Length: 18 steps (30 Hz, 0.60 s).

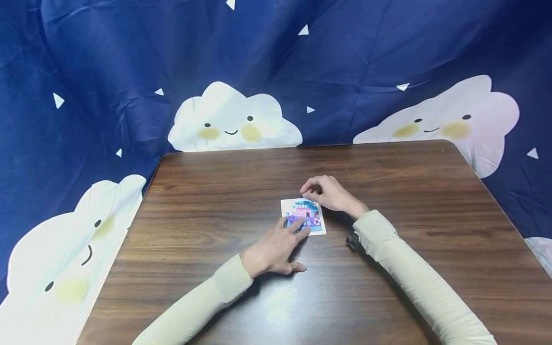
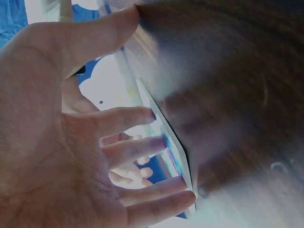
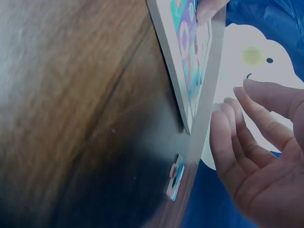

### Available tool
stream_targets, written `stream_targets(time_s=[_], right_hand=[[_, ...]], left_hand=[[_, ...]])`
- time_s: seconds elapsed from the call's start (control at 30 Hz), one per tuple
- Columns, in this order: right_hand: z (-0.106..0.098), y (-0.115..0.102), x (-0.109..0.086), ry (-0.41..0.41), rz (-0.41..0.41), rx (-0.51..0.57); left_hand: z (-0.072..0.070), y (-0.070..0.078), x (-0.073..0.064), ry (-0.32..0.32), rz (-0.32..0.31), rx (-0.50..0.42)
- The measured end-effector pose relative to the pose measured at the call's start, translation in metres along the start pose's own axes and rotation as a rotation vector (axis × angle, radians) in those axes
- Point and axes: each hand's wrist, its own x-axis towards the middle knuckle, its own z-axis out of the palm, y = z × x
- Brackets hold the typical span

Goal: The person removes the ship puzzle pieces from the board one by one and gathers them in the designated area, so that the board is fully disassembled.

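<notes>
A square picture puzzle (image 1: pixel 304 209) with a white border lies flat on the brown table. My left hand (image 1: pixel 273 250) is spread, its fingertips resting on the puzzle's near part and its thumb out to the side. Over the far right corner hovers my right hand (image 1: pixel 331 193), fingers loosely bent. In the right wrist view, the right thumb stands apart from the fingers (image 3: pixel 223 137), with nothing visible between them. A small loose colourful piece (image 3: pixel 175 179), apparently a puzzle piece, lies on the table past the puzzle's corner. I cannot make it out in the head view.
The wooden table (image 1: pixel 207 191) has rounded far corners. A dark blue curtain (image 1: pixel 327 62) with smiling white clouds hangs behind and along the left. A small black device (image 1: pixel 352 241) sits under the right sleeve (image 1: pixel 388 244).
</notes>
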Motion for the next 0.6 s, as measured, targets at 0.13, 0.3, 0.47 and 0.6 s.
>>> stream_targets(time_s=[0.13, 0.3, 0.47, 0.6], right_hand=[[0.007, -0.003, 0.001, -0.025, -0.007, 0.0], [0.017, -0.005, 0.002, -0.056, -0.029, 0.02], [0.022, -0.004, 0.002, -0.063, -0.031, 0.017], [0.022, -0.004, 0.001, -0.081, -0.031, 0.02]], left_hand=[[0.0, 0.0, 0.0, -0.001, 0.003, 0.004], [0.0, -0.001, -0.001, -0.003, -0.013, -0.01], [0.001, 0.0, 0.0, 0.013, -0.011, -0.006], [0.001, 0.0, 0.0, 0.024, -0.001, 0.005]])
